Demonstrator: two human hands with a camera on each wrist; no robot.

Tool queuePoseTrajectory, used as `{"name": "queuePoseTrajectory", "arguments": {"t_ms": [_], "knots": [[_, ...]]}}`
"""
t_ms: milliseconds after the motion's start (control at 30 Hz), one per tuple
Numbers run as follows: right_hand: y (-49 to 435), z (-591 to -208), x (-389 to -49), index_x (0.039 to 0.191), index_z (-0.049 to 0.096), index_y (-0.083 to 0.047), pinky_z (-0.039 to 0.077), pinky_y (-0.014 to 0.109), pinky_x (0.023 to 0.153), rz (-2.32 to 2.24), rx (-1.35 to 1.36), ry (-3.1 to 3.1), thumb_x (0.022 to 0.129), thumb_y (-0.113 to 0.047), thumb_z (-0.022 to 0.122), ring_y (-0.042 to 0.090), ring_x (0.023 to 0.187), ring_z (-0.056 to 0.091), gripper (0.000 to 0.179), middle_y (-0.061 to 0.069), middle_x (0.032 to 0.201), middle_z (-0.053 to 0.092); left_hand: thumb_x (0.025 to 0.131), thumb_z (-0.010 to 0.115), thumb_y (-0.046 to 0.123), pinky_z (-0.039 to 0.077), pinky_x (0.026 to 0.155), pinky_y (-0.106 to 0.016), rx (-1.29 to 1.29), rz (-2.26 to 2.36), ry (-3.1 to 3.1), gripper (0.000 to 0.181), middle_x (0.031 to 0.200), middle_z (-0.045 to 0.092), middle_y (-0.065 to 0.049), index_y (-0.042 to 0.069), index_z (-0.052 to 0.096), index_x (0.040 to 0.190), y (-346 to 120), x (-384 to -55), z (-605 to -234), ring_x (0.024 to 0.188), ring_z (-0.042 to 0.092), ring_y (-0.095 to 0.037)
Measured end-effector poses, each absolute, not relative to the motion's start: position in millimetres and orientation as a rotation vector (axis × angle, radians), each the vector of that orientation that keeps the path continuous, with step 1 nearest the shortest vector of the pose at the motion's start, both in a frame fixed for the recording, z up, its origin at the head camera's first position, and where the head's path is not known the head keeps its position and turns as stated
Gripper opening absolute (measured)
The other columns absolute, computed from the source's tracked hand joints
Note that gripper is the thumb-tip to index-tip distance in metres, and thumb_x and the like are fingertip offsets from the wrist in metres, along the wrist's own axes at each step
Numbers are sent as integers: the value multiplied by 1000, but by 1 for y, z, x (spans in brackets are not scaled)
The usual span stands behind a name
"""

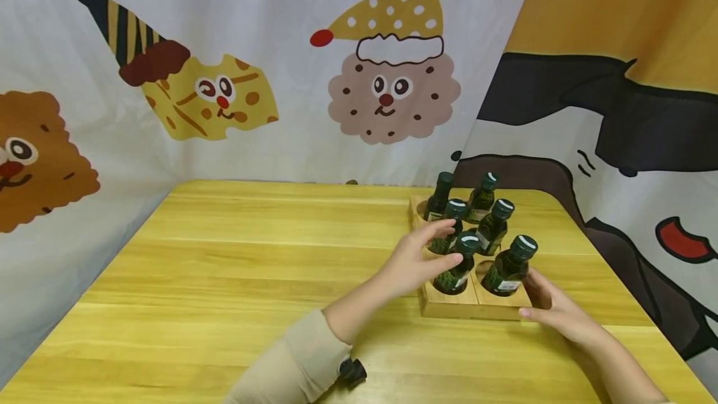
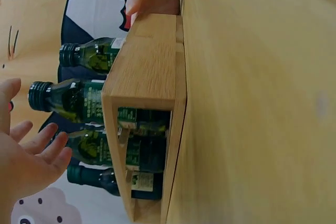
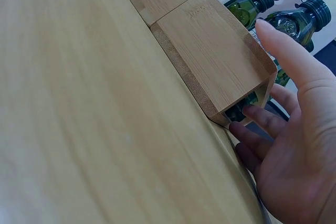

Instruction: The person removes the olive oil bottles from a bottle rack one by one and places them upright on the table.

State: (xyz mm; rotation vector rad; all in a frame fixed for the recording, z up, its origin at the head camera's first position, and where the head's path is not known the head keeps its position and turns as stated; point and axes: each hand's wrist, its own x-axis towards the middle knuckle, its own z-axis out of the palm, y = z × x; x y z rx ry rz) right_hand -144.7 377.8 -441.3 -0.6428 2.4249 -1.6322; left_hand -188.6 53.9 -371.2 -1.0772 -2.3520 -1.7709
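A wooden bottle rack (image 1: 449, 306) with round holes stands at the table's right side, a seam running through its front. Several dark green glass bottles with green screw caps stand upright in it in two rows. My left hand (image 1: 417, 260) hovers beside the front-left bottle (image 1: 453, 273), fingers spread; the left wrist view shows a gap between this hand (image 2: 31, 156) and the bottles. At the rack's right side is my right hand (image 1: 561, 310), near the front-right bottle (image 1: 507, 270). In the right wrist view its fingertips are by the rack's side opening, thumb raised.
The rack rests on a yellow wood-grain table (image 1: 224, 279). Behind and to the right hangs a cloth (image 1: 252, 17) printed with cartoon figures. A small black object (image 1: 352, 371) shows at the left sleeve's cuff.
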Motion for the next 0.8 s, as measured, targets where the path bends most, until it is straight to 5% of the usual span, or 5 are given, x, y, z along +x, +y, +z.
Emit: {"name": "queuePoseTrajectory", "arguments": {"t_ms": [133, 367, 800], "knots": [[378, -442, -145, 152, 12, 2, 29, 9, 96, -1616, -629, 2455, 89, 6, 57, -11, 124, 32, 77, -5, 143, 30, 92, 68, 29, 42, 98, -36, -1049, -1792, -2359, 56, 130, 56, 3, 16, 46, 142, 60, -190, -372, 118, 52, -13], [377, -440, -144, 150, 8, 5, 28, 8, 94, -1583, -567, 2471, 91, 3, 56, -14, 121, 30, 77, 40, 146, 17, 91, 69, 29, 45, 92, -32, -992, -1853, -2364, 53, 120, 60, 6, 17, 50, 139, 67, -191, -374, 110, 55, -9], [377, -440, -145, 152, 7, 0, 26, 6, 92, -1579, -545, 2453, 91, 2, 56, -15, 121, 27, 78, 40, 145, 17, 90, 69, 24, 48, 80, -20, -934, -1909, -2318, 40, 104, 61, 8, 11, 60, 126, 79, -193, -377, 97, 55, -2]]}}
